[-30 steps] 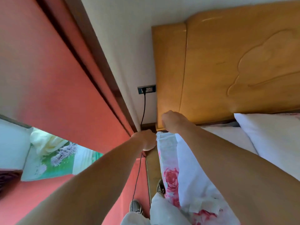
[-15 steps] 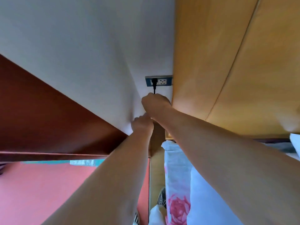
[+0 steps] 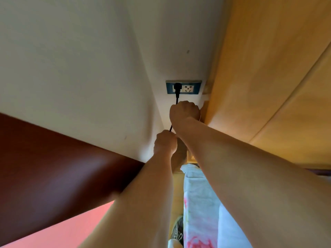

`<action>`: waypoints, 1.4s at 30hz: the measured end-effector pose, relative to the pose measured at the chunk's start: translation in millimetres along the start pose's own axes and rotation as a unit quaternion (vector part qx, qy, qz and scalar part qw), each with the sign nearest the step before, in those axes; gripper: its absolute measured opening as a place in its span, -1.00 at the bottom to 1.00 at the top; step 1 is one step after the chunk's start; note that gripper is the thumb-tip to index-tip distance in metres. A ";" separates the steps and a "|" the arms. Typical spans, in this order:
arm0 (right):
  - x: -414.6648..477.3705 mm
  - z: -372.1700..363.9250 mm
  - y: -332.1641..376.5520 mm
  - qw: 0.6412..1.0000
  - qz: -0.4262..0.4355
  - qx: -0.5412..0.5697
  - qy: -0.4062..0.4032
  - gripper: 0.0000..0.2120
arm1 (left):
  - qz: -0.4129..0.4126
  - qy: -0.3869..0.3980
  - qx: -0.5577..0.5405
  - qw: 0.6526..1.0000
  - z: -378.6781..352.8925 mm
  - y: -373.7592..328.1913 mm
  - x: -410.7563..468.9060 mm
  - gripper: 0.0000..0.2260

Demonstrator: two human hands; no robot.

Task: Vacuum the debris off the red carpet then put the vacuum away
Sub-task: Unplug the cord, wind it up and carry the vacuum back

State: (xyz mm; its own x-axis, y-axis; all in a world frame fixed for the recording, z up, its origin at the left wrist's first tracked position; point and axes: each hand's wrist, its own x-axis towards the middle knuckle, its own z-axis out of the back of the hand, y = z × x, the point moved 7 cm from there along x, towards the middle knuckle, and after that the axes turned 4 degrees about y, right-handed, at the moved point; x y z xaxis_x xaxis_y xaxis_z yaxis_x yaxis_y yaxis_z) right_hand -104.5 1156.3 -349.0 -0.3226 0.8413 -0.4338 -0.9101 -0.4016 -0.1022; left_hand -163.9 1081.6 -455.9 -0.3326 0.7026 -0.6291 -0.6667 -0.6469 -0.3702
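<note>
**Vacuum power cord at the wall outlet, plug seated**

The black power cord [image 3: 177,99] runs almost straight down the pale wall [image 3: 89,59] from its plug [image 3: 177,87]. The plug sits in the wall outlet [image 3: 195,86], in the socket farther from the wooden headboard [image 3: 268,68]; the neighbouring socket shows bare slots. The right hand [image 3: 185,110] is the nearer of the two, fisted round the cord just below the plug. The left hand [image 3: 165,142] is closed on the same cord lower down, with a short taut length visible between the fists. The plug thus lies directly above the right-hand grip, in line with the cord's long axis. Judged from this, unplugging is the step in hand, and it calls for a pull straight out from the wall rather than along the cord. The red carpet [image 3: 62,228] shows at lower left and a floral bed sheet [image 3: 198,203] at lower right. The vacuum body is out of view.
</note>
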 end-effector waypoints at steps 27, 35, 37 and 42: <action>-123.2 -116.9 44.6 0.854 -0.056 0.516 0.036 -0.73 | 0.033 0.079 -0.040 0.996 -61.6 152.6 -175.9 -0.62; -240.1 -137.9 67.8 0.551 -0.181 0.813 0.047 -0.84 | 0.051 -0.051 -0.077 0.994 34.3 281.8 -278.0 -0.60; -267.5 -138.0 89.7 0.601 -0.166 0.780 0.055 -0.81 | 0.023 -0.101 -0.094 0.990 61.6 304.6 -302.5 -0.55; -310.8 -155.1 176.7 0.768 -0.124 0.626 0.044 -0.53 | -0.037 -0.173 -0.110 0.978 133.1 374.2 -397.0 -0.62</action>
State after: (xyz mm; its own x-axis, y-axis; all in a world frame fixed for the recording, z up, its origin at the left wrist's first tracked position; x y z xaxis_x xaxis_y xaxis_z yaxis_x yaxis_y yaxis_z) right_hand -124.7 767.8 -371.1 -0.1301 0.7856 -0.6049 -0.4949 0.4772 0.7262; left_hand -370.1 600.1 -253.7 -0.5194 0.7839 -0.3402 -0.5509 -0.6115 -0.5680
